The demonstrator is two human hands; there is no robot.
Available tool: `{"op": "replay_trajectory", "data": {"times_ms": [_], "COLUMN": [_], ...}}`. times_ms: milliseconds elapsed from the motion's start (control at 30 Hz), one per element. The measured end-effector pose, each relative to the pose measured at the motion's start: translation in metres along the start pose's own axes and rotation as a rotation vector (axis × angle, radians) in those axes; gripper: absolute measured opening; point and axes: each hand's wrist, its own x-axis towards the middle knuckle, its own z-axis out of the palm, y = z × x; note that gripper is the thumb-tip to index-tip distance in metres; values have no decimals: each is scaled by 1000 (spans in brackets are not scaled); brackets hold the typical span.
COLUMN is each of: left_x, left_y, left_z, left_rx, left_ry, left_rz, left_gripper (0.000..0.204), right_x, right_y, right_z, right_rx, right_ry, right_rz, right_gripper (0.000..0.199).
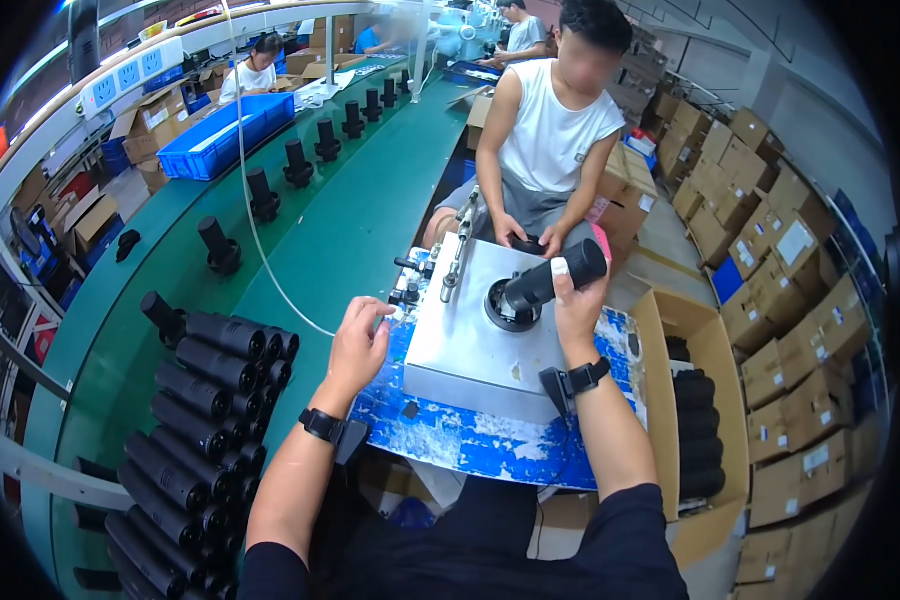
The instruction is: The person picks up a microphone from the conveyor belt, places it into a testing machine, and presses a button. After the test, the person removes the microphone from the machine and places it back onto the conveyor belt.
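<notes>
While the right hand point(577, 312) is gripping a black cylinder point(545, 284) around its upper part, the cylinder is leaning toward the upper right, its lower end sitting at a black ring point(511, 318) on top of a metal box point(482, 388). The left hand point(358, 345) is hovering beside the box's left side, its fingers bending loosely and clasping nothing visible; the fingertips are pointing toward small dark fittings point(407, 290), though contact is hard to tell. Each wrist is wearing a black band with a dark device.

Along the box's upper left, a metal pipe assembly point(459, 250) is standing. The box is resting on a bench point(435, 446) whose blue surface is wearing away in pale patches. A thin pale hose point(253, 205) is hanging down toward the left hand.

Farther left, more black cylinders point(215, 362) are lying stacked on a green conveyor point(345, 190), beyond which black flanged parts point(213, 243) are standing in a row beside a blue tub point(195, 165). To the right, an open carton point(653, 345) is holding further black cylinders. Across the bench, a co-worker point(560, 125) in a white sleeveless top is sitting and holding a black part point(526, 243) with both hands.
</notes>
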Motion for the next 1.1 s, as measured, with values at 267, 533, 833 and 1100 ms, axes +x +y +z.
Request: {"op": "replay_trajectory", "data": {"times_ms": [267,533,833,1100], "left_x": [8,27,63,93], "left_y": [-13,-32,-75,-96], "left_z": [16,30,40,53], "left_rx": [-14,30,201,239], "left_ry": [7,-43,-121,-264], "left_rz": [24,-19,-46,-60], "left_gripper": [21,22,24,37], "right_x": [-13,-6,3,-5], "right_y": [12,13,16,38], "right_z": [-6,17,0,-14], "right_rx": [-313,-693,-497,-163], "right_ry": [-126,-226,-452,-577], "right_rz": [161,270,293,492], "right_gripper": [59,68,67,75]}}
